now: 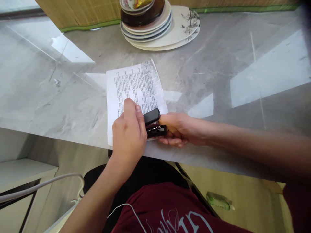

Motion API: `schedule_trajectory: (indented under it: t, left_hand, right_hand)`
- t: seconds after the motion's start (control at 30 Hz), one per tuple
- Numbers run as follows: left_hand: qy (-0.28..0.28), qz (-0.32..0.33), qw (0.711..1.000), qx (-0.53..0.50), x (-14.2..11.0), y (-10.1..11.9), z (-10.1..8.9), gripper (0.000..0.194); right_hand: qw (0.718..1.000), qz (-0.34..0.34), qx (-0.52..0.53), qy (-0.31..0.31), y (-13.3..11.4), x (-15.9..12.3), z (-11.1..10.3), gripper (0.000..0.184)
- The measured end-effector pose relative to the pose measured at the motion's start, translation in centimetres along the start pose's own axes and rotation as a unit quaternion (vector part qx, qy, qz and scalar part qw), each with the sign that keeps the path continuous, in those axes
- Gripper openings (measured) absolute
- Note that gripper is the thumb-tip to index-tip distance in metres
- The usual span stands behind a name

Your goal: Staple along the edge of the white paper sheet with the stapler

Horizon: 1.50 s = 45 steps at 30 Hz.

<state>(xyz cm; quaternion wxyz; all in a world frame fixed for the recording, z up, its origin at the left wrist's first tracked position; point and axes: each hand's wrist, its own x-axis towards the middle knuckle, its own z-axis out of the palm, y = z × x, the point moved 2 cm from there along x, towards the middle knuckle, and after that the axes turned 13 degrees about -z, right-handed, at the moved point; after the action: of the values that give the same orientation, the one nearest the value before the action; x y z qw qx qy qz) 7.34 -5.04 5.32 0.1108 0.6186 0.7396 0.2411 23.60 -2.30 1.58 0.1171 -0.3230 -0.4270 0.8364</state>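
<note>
A printed sheet of paper [136, 87] lies on the grey marble table [218, 74] near its front edge. A black stapler [153, 123] sits at the sheet's lower right corner. My left hand [128, 132] is closed over the stapler's left end, with its thumb pressing on the paper. My right hand [178, 129] grips the stapler's right end with curled fingers. The stapler's jaws appear slightly apart; I cannot tell whether the paper is between them.
A stack of plates and bowls [157, 22] stands at the far middle of the table. A white cable [48, 183] runs below the table at the left. A white shelf [21, 171] stands lower left.
</note>
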Motion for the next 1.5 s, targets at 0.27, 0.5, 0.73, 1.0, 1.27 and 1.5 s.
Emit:
schedule_trajectory:
  t: [0.27,0.5,0.73,1.0,1.27,1.5]
  left_hand:
    - [-0.010,-0.030,0.998,-0.048,-0.1,-0.4,-0.6,0.023]
    - [-0.019,-0.019,0.998,-0.055,0.4,-0.6,-1.0,0.027]
    - [-0.035,-0.019,0.999,-0.017,1.7,-0.5,-0.7,0.032]
    - [-0.066,-0.023,0.997,0.016,2.2,0.0,-0.4,0.034]
    - [-0.067,-0.005,0.998,-0.001,2.2,-0.2,-0.9,0.030]
    - [0.072,0.036,0.997,-0.007,-1.9,-0.3,-2.8,0.028]
  right_hand:
    - [0.999,-0.030,-0.024,0.001,-0.5,-0.2,0.1,0.040]
    - [0.998,-0.053,-0.012,-0.018,-0.6,0.0,0.3,0.034]
    - [0.999,-0.039,-0.002,0.025,-1.1,0.5,0.2,0.025]
    - [0.996,-0.069,0.053,-0.014,-1.1,0.9,-0.6,0.021]
    - [0.995,-0.071,0.065,-0.015,-1.3,0.8,-0.3,0.021]
    - [0.995,-0.053,0.069,0.039,-0.9,1.0,-0.1,0.020]
